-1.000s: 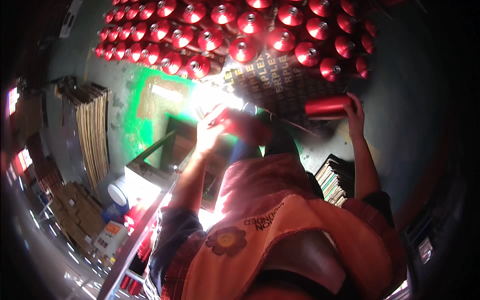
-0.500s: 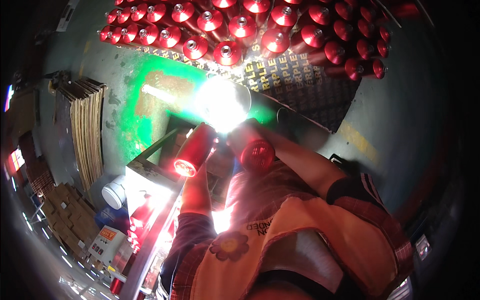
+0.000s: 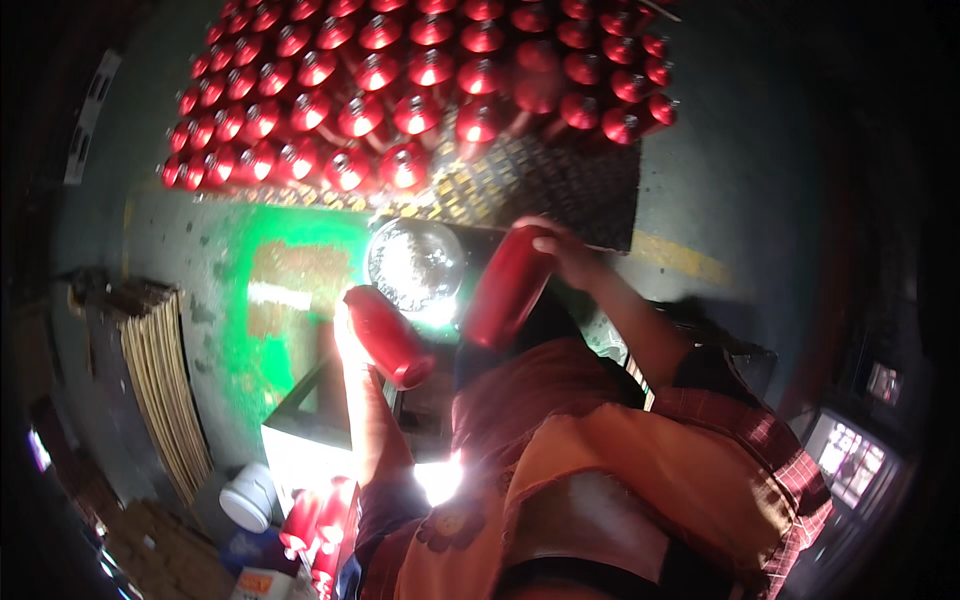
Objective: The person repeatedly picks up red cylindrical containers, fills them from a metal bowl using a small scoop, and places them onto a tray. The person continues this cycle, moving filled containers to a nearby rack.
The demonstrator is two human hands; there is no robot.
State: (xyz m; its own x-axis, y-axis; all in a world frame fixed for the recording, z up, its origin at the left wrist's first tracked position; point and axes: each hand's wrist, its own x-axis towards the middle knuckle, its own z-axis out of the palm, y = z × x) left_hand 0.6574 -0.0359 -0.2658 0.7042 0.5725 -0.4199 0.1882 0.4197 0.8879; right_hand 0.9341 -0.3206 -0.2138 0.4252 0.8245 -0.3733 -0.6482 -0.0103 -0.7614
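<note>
My left hand [image 3: 349,335] is closed round a red metal bottle [image 3: 393,342], which tilts with its lower end toward my body. Most of that hand's fingers are hidden behind the bottle. My right hand [image 3: 562,250] grips a second red bottle [image 3: 508,290] by its far end, thumb across it; this one leans the other way and is blurred. Just beyond and between the two bottles stands a round vessel [image 3: 452,262] with a brightly glaring inside. What it contains cannot be made out through the glare.
Many similar red bottles [image 3: 403,165] stand upright in rows on a dark patterned sheet [image 3: 590,190] ahead. Stacked flat boards [image 3: 165,390] are at the left. A white bucket [image 3: 248,498] and more red bottles [image 3: 318,520] are at lower left, beside a box-like frame [image 3: 310,400].
My hands have moved apart, carrying both bottles away from the bright vessel. The left bottle's tilt has reversed, and the right one has swung outward. The whole view has shifted.
</note>
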